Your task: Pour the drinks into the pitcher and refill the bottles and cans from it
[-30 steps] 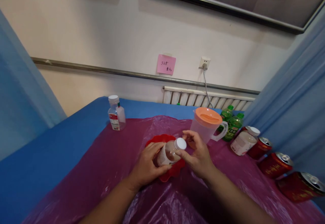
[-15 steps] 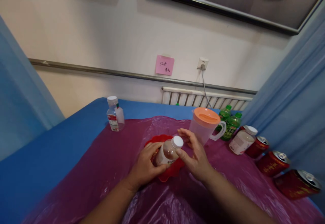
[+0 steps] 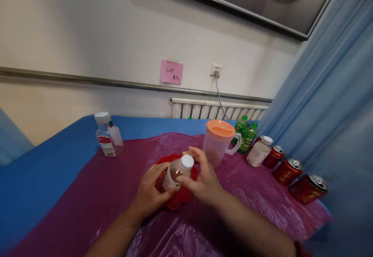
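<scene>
A clear plastic bottle [image 3: 172, 172] with a white cap and a pale label leans to the right above a red scalloped dish [image 3: 176, 201]. My left hand [image 3: 152, 189] is closed round the bottle's body from the left. On the other side, my right hand [image 3: 205, 179] curves loosely about the cap. Its thumb lies against the bottle's shoulder, and its fingers are spread behind the cap with a gap showing between. Just behind the right hand stands a translucent pitcher [image 3: 214, 148] with an orange lid. The bottle's lower end is hidden by my left hand.
Purple plastic sheeting [image 3: 116, 194] covers much of the blue tabletop [image 3: 55, 171]. An empty-looking clear bottle [image 3: 109, 136] stands at the left. Along the right are green bottles [image 3: 247, 138], a white-capped bottle [image 3: 259, 152] and several red cans [image 3: 309, 189]. A blue curtain [image 3: 326, 105] hangs beyond.
The view has turned rightward, so everything sits further left. My right hand has come nearer the bottle, its thumb now reaching further across the shoulder. My left hand keeps its hold.
</scene>
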`<state>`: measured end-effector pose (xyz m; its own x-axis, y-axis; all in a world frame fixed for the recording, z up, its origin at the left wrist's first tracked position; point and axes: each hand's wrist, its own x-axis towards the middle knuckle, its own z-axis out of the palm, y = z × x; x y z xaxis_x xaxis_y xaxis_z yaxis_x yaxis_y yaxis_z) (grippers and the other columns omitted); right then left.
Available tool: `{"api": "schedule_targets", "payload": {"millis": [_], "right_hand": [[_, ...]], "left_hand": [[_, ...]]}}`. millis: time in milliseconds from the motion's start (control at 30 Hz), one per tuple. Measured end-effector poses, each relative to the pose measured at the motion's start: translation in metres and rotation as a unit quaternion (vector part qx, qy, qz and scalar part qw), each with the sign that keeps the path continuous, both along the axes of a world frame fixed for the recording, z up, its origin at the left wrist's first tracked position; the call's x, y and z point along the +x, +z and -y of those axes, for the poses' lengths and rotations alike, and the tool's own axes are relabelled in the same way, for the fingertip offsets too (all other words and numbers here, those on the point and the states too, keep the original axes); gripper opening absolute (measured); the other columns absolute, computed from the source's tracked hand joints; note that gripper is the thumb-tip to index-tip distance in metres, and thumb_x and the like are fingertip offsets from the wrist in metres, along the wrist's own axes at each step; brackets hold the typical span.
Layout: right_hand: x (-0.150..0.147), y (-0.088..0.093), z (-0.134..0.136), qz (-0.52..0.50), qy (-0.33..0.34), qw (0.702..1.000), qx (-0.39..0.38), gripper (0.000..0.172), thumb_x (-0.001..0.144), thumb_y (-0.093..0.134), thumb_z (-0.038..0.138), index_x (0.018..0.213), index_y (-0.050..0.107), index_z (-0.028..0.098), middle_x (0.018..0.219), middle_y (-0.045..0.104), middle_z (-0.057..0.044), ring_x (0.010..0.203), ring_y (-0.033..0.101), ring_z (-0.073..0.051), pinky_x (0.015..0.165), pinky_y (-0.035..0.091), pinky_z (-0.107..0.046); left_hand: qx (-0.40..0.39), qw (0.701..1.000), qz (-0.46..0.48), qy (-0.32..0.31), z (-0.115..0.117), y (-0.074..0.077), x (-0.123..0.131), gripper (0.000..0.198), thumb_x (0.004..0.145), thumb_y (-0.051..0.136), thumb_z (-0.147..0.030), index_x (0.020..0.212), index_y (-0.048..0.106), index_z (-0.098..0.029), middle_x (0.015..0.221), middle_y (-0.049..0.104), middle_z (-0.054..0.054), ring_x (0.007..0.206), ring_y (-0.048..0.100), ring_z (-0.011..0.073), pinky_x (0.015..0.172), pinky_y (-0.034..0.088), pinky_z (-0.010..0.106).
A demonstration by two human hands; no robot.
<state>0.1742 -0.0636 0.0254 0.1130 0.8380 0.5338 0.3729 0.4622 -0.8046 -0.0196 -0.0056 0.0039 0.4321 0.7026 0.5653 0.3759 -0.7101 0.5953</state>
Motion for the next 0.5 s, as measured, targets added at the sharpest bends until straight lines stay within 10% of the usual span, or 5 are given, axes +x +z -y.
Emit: {"api": "schedule_targets", "payload": {"millis": [300,500], "right_hand": [[0.001,0.009,0.006,-0.003,-0.002,0.999,-0.046,0.056,0.066,0.084,0.033,0.117,0.061,0.023,0.109,0.072,-0.006,0.097,0.068,-0.025,0.088,0.056,-0.041],[0.079,0.018,0.051,-0.04,-0.123,0.991,-0.039,0.061,0.07,0.084,0.043,0.122,0.06,0.02,0.117,0.072,-0.012,0.103,0.07,-0.028,0.088,0.057,-0.041]], "left_hand": [[-0.015,0.999,0.02,-0.021,0.001,-0.004,-0.005,0.068,0.077,0.077,-0.052,0.136,0.057,-0.026,0.13,0.069,0.01,0.115,0.067,0.0288,0.099,0.054,0.044],[-0.046,0.994,0.071,0.069,-0.004,-0.007,-0.007,0.047,0.089,0.061,-0.049,0.127,0.064,-0.021,0.121,0.072,0.01,0.107,0.07,0.0257,0.098,0.055,0.043]]}}
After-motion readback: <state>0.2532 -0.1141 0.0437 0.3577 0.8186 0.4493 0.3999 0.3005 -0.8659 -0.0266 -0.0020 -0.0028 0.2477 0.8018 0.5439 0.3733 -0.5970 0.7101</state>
